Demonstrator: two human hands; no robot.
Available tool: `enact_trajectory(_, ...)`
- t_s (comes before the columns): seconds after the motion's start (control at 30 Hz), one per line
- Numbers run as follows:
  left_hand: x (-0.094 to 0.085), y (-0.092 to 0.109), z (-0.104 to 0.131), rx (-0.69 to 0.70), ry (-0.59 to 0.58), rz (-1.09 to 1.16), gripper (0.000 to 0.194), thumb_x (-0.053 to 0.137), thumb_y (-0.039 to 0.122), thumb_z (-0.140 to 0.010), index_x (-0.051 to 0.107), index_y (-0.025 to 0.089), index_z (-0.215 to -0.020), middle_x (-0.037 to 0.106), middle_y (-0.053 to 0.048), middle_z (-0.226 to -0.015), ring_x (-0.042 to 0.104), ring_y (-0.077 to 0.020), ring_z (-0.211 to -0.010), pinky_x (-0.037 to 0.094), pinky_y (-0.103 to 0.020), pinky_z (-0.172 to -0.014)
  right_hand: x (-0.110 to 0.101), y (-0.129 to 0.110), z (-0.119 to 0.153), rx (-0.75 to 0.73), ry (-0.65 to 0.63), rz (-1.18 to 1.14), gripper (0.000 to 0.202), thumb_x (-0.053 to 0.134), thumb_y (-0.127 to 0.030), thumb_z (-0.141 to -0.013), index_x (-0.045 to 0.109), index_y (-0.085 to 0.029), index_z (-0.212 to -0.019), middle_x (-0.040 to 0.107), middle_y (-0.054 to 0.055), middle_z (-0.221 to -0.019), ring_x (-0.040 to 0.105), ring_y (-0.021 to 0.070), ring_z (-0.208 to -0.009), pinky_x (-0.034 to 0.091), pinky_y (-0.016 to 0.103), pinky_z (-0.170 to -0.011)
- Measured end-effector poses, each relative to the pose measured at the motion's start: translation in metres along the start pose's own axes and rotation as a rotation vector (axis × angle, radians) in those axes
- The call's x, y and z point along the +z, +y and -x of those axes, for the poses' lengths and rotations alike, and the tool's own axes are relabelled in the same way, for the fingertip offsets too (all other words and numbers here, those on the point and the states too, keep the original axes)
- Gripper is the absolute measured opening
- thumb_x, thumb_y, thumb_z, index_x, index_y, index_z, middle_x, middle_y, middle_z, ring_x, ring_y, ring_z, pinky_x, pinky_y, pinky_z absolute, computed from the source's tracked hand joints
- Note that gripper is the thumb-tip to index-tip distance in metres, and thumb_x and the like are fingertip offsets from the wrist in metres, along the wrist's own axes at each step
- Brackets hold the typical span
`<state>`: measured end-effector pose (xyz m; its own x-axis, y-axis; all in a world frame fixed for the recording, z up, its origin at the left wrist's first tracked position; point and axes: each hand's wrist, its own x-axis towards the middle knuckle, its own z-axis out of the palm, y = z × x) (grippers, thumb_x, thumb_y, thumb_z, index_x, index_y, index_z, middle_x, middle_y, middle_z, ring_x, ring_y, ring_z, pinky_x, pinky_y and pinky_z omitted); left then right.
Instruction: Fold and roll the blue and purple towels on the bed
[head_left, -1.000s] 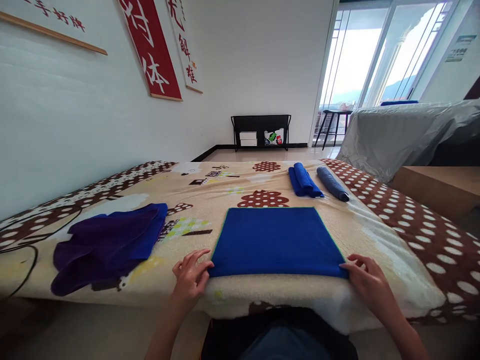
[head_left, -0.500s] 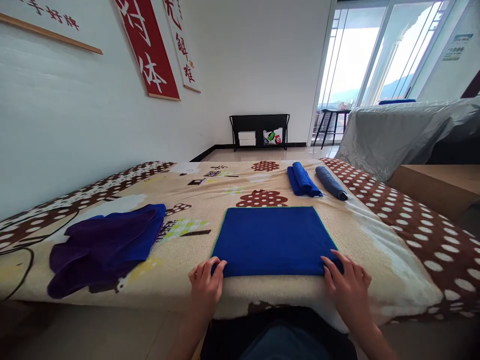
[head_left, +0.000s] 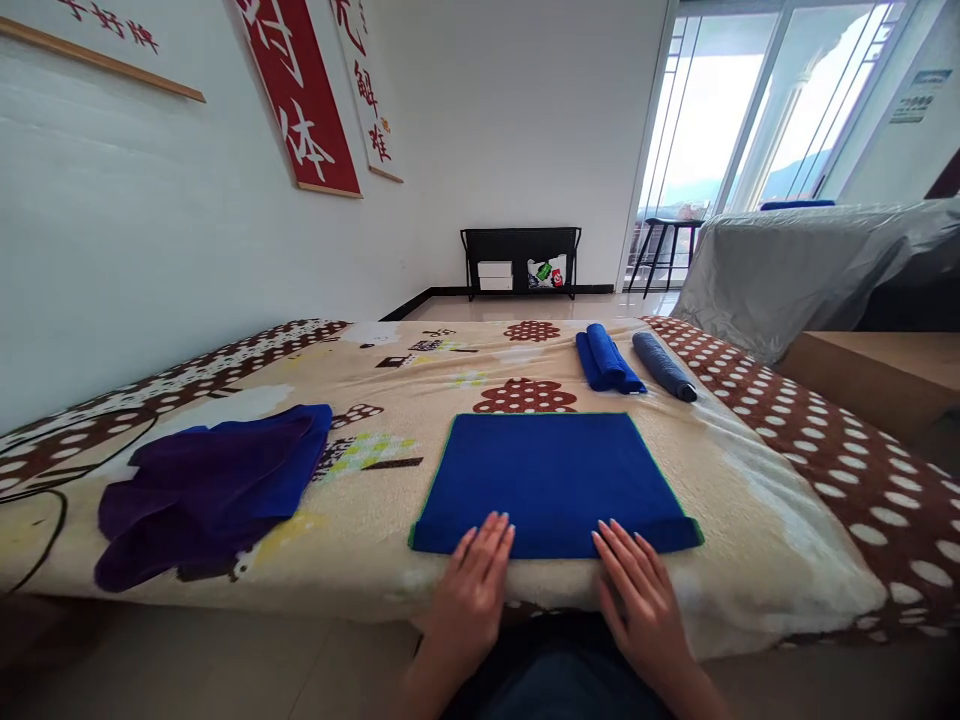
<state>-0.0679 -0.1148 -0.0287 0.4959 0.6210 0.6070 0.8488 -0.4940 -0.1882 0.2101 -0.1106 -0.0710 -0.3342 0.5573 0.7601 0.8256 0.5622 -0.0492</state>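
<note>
On bed [head_left: 757,500], left hand [head_left: 478,570] and right hand [head_left: 637,595] lie flat, grasping nothing, likely smoothing near fold of blue towel [head_left: 544,465]; next needs even pressure.

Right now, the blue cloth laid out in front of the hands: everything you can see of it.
The blue cloth is deep blue, looks like soft fabric, and has thin green edging. It lies spread on the patterned blanket, near its front edge, and looks rectangular and mostly smooth. A narrow strip along its near edge appears folded over, with green showing at both ends. Fingers of the left hand and right hand lie extended over that strip, apart from each other. Its underside is hidden.
</note>
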Motion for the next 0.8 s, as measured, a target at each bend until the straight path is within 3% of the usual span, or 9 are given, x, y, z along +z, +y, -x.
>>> enact_trajectory(0.1, 0.002, 0.024, -0.013, 0.137, -0.090, -0.003, 0.059, 0.039, 0.007, -0.093, 0.040, 0.014, -0.152, 0.042, -0.006, -0.157, 0.033, -0.0205, -0.148, 0.024, -0.039, -0.120, 0.008, -0.028, -0.010, -0.065, -0.091, 0.009, 0.065, 0.050, -0.017, -0.093, 0.032, -0.014, -0.155, 0.043, 0.009, -0.154, 0.037, 0.0262, -0.145, 0.035, 0.045, -0.116)
enact_trajectory(0.27, 0.007, 0.034, -0.021, 0.109, -0.059, 0.005, 0.050, 0.044, 0.022, -0.099, 0.044, 0.015, -0.149, 0.044, -0.007, -0.156, 0.037, -0.0203, -0.146, 0.027, -0.039, -0.119, 0.015, -0.046, -0.019, -0.074, -0.132, 0.062, 0.065, 0.050, -0.017, -0.093, 0.032, -0.011, -0.155, 0.037, 0.009, -0.157, 0.033, 0.0257, -0.147, 0.030, 0.045, -0.118)
enact_trajectory(0.4, 0.008, 0.017, -0.012, 0.017, -0.025, 0.011, 0.049, 0.044, 0.022, -0.100, 0.044, 0.020, -0.149, 0.048, -0.006, -0.153, 0.042, -0.0199, -0.143, 0.027, -0.039, -0.118, 0.009, -0.021, -0.014, -0.040, -0.120, 0.105, 0.065, 0.051, -0.024, -0.096, 0.030, -0.016, -0.157, 0.042, 0.006, -0.155, 0.037, 0.0239, -0.145, 0.028, 0.044, -0.119)
enact_trajectory(0.57, 0.007, -0.024, 0.015, -0.052, -0.053, -0.055, 0.058, 0.049, 0.023, -0.098, 0.035, 0.016, -0.154, 0.047, -0.009, -0.154, 0.043, -0.0223, -0.143, 0.025, -0.040, -0.119, -0.007, 0.027, 0.007, 0.048, -0.112, 0.143, 0.065, 0.051, -0.030, -0.099, 0.027, -0.020, -0.158, 0.044, 0.006, -0.153, 0.041, 0.0243, -0.142, 0.028, 0.044, -0.117)
enact_trajectory(0.7, 0.004, -0.052, 0.037, -0.078, -0.022, 0.017, 0.064, 0.049, 0.020, -0.096, 0.029, 0.013, -0.156, 0.048, -0.013, -0.153, 0.043, -0.0231, -0.142, 0.029, -0.041, -0.118, -0.022, 0.055, 0.023, 0.086, -0.095, 0.137, 0.061, 0.048, -0.032, -0.101, 0.029, -0.021, -0.157, 0.046, 0.006, -0.152, 0.044, 0.0237, -0.140, 0.029, 0.043, -0.116)
enact_trajectory(0.8, 0.000, -0.067, 0.047, -0.107, 0.031, 0.053, 0.060, 0.049, 0.017, -0.093, 0.036, 0.015, -0.151, 0.050, -0.014, -0.150, 0.046, -0.0251, -0.140, 0.033, -0.044, -0.115, -0.030, 0.070, 0.030, 0.095, -0.087, 0.077, 0.052, 0.045, -0.030, -0.101, 0.037, -0.023, -0.152, 0.050, 0.006, -0.149, 0.047, 0.0231, -0.138, 0.031, 0.043, -0.114)
